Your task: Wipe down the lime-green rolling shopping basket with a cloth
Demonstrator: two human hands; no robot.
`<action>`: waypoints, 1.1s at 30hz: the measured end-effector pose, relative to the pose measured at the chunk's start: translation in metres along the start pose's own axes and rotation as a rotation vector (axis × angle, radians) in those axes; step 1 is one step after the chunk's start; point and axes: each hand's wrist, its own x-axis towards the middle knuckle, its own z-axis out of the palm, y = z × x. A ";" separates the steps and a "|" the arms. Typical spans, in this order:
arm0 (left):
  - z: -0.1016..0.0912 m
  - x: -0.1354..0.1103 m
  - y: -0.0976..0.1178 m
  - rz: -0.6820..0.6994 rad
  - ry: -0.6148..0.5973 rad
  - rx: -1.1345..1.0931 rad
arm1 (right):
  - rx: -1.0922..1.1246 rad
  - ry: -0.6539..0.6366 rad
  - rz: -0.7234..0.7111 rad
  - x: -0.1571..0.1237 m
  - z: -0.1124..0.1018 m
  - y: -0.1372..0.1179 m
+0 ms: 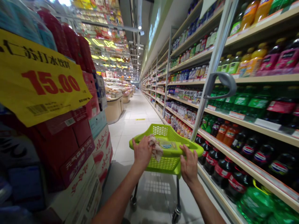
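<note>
A lime-green shopping cart [168, 132] stands ahead of me in a store aisle. My left hand [142, 152] is closed on the cart's near rim and also clutches a crumpled pale cloth [156, 147] against it. My right hand [188, 163] rests on the right side of the same rim, fingers curled over the edge. A small packet [167, 145] lies at the rim between the two hands.
Long shelves of bottled drinks [245, 102] run along the right. A grey metal ladder rail with a hooked handle [220, 82] leans across them. Stacked red cartons [70, 137] with a yellow 15.00 price sign [39, 81] crowd the left. White tiled floor [137, 112] stretches ahead.
</note>
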 end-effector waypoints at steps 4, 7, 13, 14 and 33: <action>0.008 -0.006 0.024 0.146 -0.051 -0.059 | 0.004 0.014 0.012 -0.003 0.003 -0.002; 0.020 -0.013 0.047 0.299 -0.107 -0.117 | 0.006 -0.009 0.015 -0.004 0.001 -0.001; 0.001 -0.013 -0.005 0.137 0.012 -0.050 | -0.005 -0.034 0.002 -0.002 -0.005 -0.002; -0.002 -0.013 -0.011 0.107 0.044 -0.034 | -0.011 -0.025 0.005 -0.002 -0.004 -0.003; 0.005 -0.020 0.015 0.190 -0.034 -0.079 | -0.038 -0.014 -0.020 -0.003 0.002 -0.014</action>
